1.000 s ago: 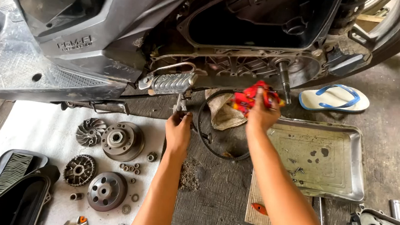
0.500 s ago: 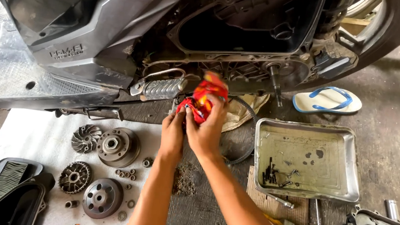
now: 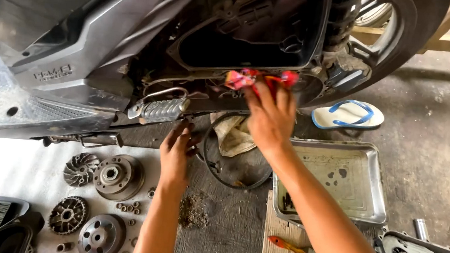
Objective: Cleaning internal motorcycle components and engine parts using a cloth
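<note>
Behind right hand (image 3: 270,119), rag (image 3: 251,80) half-hidden

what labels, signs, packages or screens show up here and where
Raised lettering badge: on the scooter's grey side panel, upper left, above the metal footpeg; short embossed row, same grey as the panel.
No packages, signs or screens in view.
</note>
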